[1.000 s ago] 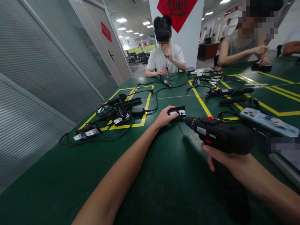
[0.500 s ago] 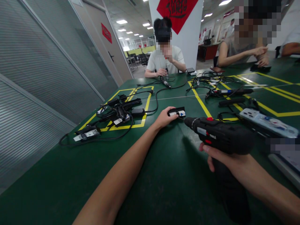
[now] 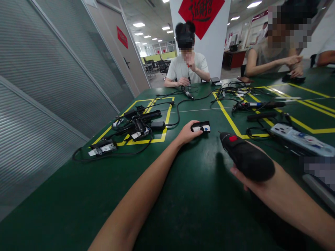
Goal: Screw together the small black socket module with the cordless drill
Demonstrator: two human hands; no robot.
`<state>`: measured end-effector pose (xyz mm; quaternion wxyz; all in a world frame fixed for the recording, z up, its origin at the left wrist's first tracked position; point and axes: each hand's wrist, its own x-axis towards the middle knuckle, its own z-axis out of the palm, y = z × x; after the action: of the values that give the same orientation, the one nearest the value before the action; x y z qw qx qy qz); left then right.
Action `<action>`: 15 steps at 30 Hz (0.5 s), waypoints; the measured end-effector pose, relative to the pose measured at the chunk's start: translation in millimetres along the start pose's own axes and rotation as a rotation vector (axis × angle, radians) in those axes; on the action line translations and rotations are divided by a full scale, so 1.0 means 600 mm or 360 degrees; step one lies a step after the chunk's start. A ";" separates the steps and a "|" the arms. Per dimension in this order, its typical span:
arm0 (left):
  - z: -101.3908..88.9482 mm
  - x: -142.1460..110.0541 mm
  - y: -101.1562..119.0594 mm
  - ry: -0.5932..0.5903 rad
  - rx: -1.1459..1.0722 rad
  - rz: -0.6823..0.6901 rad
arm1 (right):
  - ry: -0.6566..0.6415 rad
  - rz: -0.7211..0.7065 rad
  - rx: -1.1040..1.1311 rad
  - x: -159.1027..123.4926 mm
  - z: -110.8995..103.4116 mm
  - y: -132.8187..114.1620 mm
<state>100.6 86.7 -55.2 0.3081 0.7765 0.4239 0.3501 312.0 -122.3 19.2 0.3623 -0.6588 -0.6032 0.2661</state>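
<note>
Two hands grip things over the bench (image 3: pixel 183 195): the left (image 3: pixel 188 133) holds the case (image 3: pixel 205 128), while the right (image 3: pixel 251 179) has swung the drill (image 3: pixel 247 157) away, its tip now apart at the case's right.

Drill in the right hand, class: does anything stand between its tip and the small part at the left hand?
Nothing visible stands between the drill and the small black-and-white part at the left hand; green tabletop shows in the gap.

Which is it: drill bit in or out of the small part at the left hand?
Out: green tabletop shows between the bit and the small part.
</note>
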 end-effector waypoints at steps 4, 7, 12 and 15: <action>-0.003 -0.003 0.006 -0.0048 -0.0020 0.0004 | -0.0229 0.0084 -0.0261 0.006 0.012 0.019; -0.005 -0.006 0.014 -0.0070 -0.0044 0.0009 | -0.0389 0.0002 -0.0587 0.000 0.024 0.024; -0.005 -0.013 0.024 -0.0030 -0.0034 0.0049 | -0.0515 0.0001 -0.0935 -0.014 0.050 0.014; -0.002 -0.017 0.022 -0.0032 0.0047 0.0107 | -0.0551 0.0058 -0.0978 -0.019 0.054 0.000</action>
<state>101.6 72.2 -47.3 0.2889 0.7982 0.3995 0.3461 285.0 -128.4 -1.2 0.0348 -0.6928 -0.6958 0.1863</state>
